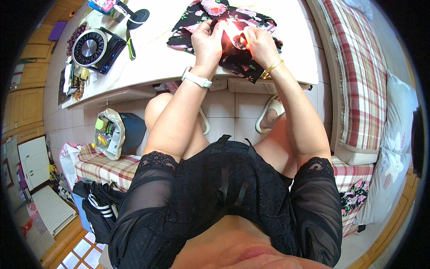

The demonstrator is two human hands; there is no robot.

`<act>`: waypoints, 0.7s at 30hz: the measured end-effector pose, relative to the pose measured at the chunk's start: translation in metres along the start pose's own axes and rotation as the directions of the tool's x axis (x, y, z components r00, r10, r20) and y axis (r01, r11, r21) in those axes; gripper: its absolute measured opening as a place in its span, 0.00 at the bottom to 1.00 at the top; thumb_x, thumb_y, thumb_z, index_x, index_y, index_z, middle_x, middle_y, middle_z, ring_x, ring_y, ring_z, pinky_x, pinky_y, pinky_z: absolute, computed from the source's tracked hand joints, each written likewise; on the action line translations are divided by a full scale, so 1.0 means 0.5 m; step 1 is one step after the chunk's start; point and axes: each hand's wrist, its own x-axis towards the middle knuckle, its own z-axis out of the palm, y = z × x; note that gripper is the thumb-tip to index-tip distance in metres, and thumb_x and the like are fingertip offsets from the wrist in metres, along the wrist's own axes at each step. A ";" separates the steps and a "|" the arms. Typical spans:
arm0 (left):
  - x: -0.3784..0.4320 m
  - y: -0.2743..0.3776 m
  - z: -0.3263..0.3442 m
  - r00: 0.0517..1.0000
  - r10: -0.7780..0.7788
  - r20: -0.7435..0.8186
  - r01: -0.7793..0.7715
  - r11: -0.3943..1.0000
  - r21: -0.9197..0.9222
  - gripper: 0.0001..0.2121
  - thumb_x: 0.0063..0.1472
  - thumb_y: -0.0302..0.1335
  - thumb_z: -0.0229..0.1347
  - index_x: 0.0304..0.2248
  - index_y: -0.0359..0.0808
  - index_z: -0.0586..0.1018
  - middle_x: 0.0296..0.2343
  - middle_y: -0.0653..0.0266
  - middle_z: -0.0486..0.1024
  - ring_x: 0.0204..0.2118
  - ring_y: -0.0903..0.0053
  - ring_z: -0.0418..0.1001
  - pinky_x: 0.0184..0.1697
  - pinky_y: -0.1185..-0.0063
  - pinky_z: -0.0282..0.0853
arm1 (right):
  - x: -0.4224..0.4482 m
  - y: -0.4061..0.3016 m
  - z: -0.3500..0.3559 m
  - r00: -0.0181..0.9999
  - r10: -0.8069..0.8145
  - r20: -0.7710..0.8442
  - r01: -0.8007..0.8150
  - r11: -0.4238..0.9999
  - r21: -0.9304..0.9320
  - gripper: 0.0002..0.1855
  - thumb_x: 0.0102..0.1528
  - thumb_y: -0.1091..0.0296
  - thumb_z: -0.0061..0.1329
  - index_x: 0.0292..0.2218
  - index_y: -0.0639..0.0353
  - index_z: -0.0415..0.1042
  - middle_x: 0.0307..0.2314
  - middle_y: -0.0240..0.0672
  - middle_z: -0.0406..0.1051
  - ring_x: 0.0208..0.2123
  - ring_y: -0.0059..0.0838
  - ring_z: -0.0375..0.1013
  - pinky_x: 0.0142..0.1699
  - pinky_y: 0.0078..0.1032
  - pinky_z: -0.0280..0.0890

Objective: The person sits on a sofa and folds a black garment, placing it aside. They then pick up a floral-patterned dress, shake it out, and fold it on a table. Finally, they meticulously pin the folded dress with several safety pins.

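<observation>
A black fabric piece with pink flowers lies bunched at the near side of the white table, one corner drooping over the front edge. My left hand, below a white wristband, pinches the cloth between thumb and fingers. To its right, my right hand, with a gold bangle at the wrist, has its fingers curled on the cloth too. Between the two hands a bright pale strip shows in a strong reddish-white glare. The glare hides what exactly it is and the details at my fingertips.
On the white table at left stand a round black fan, a black-based stand and a green-edged black tool. A lined bin holds waste below. A plaid-covered sofa runs along the right.
</observation>
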 end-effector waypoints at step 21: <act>-0.014 0.020 0.003 0.998 -0.045 0.050 0.046 0.999 -0.007 0.09 0.64 0.27 0.55 0.30 0.28 0.79 0.23 0.71 0.76 0.25 0.90 0.68 0.29 0.87 0.65 | 0.003 -0.010 0.000 0.981 -0.186 -0.046 0.167 0.946 -0.278 0.23 0.60 0.56 0.31 0.26 0.64 0.72 0.26 0.55 0.73 0.33 0.58 0.72 0.41 0.47 0.64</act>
